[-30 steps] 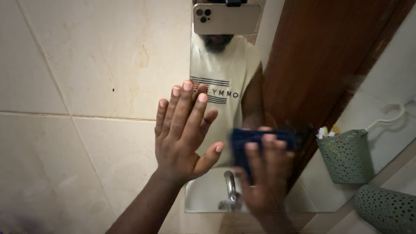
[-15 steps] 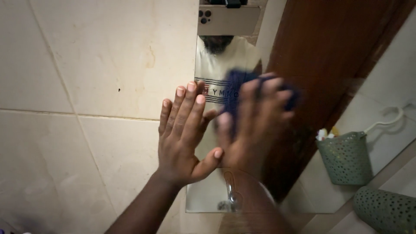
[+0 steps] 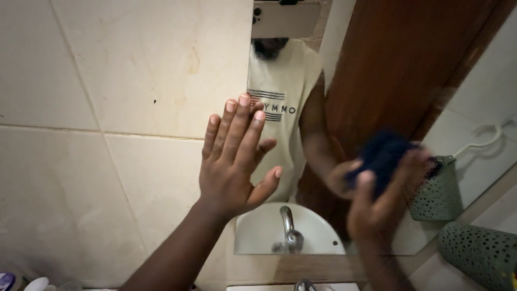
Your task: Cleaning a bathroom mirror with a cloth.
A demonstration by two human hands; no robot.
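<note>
A strip of counter is seen beneath the mirror, with a perforated green basket set on it at the right end.

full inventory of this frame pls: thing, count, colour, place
mirror: 1, on the wall at centre right, reflecting a person's torso, a brown door, a sink and a tap
wall tiles: several, cream, left of the mirror
cloth: 1, dark blue, against the mirror glass, motion-blurred
perforated basket: 1, grey-green, bottom right corner
basket reflection: 1, grey-green, in the mirror at right
hook reflection: 1, white, in the mirror above the basket reflection
tap: 1, metal, bottom edge, mostly cut off
small items: a few, white and purple, bottom left corner, unclear
left hand: flat, fingers spread, at the mirror's left edge
right hand: blurred, gripping the cloth
</note>
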